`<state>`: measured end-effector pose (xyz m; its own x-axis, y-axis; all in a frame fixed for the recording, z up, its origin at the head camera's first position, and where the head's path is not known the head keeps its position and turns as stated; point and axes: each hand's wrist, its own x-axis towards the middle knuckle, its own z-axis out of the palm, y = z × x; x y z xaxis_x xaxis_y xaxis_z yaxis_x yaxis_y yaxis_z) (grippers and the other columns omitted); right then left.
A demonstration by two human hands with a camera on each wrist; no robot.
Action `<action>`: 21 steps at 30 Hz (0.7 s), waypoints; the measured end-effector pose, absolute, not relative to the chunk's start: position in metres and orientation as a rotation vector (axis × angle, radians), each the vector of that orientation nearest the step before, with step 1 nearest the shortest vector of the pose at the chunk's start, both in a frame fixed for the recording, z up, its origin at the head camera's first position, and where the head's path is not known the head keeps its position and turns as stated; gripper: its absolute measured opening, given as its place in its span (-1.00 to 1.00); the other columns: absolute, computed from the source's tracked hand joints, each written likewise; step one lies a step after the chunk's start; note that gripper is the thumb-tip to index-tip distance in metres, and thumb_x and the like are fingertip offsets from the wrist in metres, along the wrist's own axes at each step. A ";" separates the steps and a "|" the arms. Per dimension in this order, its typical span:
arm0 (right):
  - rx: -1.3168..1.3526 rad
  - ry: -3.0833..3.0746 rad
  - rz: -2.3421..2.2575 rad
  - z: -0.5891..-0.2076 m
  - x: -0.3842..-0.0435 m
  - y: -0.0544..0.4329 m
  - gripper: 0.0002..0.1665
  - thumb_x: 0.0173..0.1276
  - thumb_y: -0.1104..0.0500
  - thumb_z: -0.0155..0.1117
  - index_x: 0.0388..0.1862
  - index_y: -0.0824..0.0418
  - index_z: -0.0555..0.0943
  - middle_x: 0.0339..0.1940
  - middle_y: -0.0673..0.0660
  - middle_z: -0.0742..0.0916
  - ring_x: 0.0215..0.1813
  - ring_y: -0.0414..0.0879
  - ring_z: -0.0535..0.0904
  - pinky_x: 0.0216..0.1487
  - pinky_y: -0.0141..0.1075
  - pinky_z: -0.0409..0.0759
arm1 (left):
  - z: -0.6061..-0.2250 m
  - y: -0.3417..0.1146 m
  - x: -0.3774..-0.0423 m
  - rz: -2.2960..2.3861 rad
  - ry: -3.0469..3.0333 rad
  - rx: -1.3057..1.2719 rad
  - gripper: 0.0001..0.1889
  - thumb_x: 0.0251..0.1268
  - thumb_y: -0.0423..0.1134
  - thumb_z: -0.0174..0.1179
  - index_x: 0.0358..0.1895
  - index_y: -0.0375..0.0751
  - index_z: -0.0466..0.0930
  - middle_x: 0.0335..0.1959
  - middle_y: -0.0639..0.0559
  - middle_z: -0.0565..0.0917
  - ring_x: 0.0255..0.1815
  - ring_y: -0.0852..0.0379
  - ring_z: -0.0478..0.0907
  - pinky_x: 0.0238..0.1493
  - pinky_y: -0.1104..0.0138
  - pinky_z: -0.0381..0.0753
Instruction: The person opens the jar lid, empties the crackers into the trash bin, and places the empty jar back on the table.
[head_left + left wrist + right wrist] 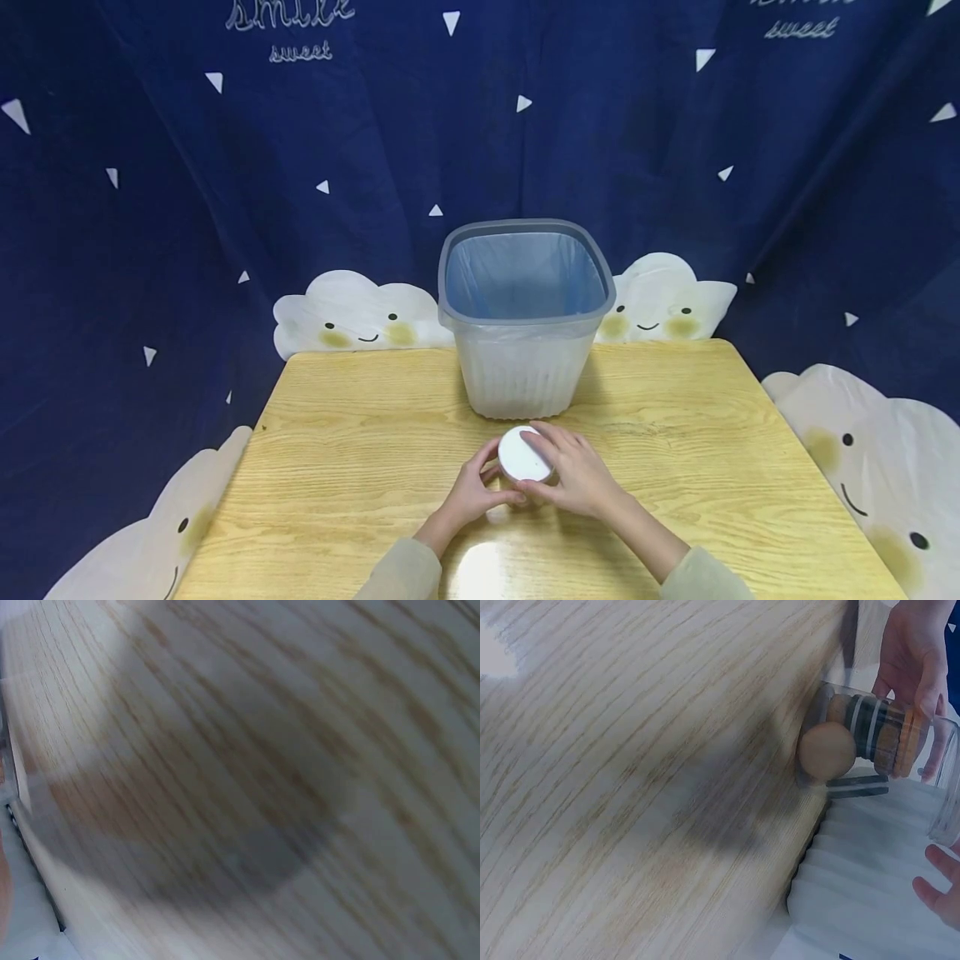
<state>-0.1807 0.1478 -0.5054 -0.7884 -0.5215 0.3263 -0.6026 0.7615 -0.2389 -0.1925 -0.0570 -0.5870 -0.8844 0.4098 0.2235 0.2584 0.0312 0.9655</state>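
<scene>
A clear jar (870,731) stands on the wooden table (360,433), with a round white top (521,454) facing up in the head view. Through its wall show a round tan biscuit (827,752), dark-and-white sandwich biscuits (864,724) and an orange-brown one. My left hand (474,492) grips the jar's side, thumb in front and fingers behind. From the other side my right hand (577,477) holds the white top, fingers over its edge and thumb at the near rim. In the right wrist view the left hand (915,656) and right fingertips (937,881) flank the jar.
Behind the jar stands a bin (525,371) with a grey rim and a translucent liner. A dark blue curtain (375,150) with white triangles and smiling clouds hangs past the table's far edge. The left wrist view shows mostly wood grain and a shadow (225,870).
</scene>
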 end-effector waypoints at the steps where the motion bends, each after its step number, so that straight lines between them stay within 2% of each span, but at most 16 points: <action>1: 0.891 -2.720 0.490 -0.505 -0.181 0.148 -0.16 0.08 -0.38 0.17 0.26 0.02 0.38 0.27 0.16 0.44 0.21 0.14 0.39 0.14 0.12 0.39 | -0.587 -0.057 -0.193 1.990 2.171 0.711 -0.13 -0.16 -0.29 0.44 0.32 0.00 0.20 0.23 -0.04 0.35 0.23 -0.01 0.30 0.21 0.28 0.40; 4: 0.916 -2.730 0.490 -0.505 -0.183 0.150 -0.16 0.09 -0.38 0.16 0.28 0.02 0.37 0.28 0.16 0.42 0.22 0.14 0.38 0.15 0.12 0.38 | -0.586 -0.056 -0.192 1.979 2.184 0.710 -0.13 -0.16 -0.31 0.44 0.32 -0.01 0.20 0.23 -0.03 0.36 0.23 0.00 0.30 0.20 0.28 0.40; 11: 0.960 -2.748 0.531 -0.504 -0.184 0.152 -0.16 0.13 -0.37 0.12 0.31 0.02 0.34 0.31 0.17 0.40 0.25 0.14 0.34 0.19 0.15 0.33 | -0.564 -0.057 -0.184 1.979 2.162 0.712 -0.16 -0.15 -0.40 0.42 0.30 -0.16 0.21 0.22 -0.14 0.36 0.22 -0.08 0.30 0.20 0.17 0.40; 16: 0.994 -2.746 0.554 -0.504 -0.186 0.154 -0.16 0.14 -0.36 0.12 0.32 0.02 0.33 0.31 0.16 0.39 0.26 0.12 0.33 0.18 0.16 0.33 | -0.552 -0.058 -0.180 1.939 2.180 0.682 -0.18 -0.12 -0.38 0.41 0.30 -0.15 0.21 0.22 -0.11 0.36 0.23 -0.11 0.29 0.21 0.15 0.40; 21: 1.017 -2.755 0.559 -0.503 -0.187 0.155 -0.15 0.15 -0.37 0.11 0.33 0.02 0.31 0.32 0.16 0.39 0.27 0.12 0.33 0.18 0.15 0.33 | -0.558 -0.058 -0.183 1.942 2.175 0.664 -0.18 -0.13 -0.37 0.42 0.30 -0.13 0.21 0.23 -0.12 0.35 0.24 -0.15 0.27 0.21 0.11 0.39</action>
<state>-0.1874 0.1549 -0.5031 -0.7582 -0.5953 0.2662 -0.6519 0.7001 -0.2912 -0.1825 -0.0579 -0.5580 -0.8905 0.4191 0.1770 0.2231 0.0631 0.9728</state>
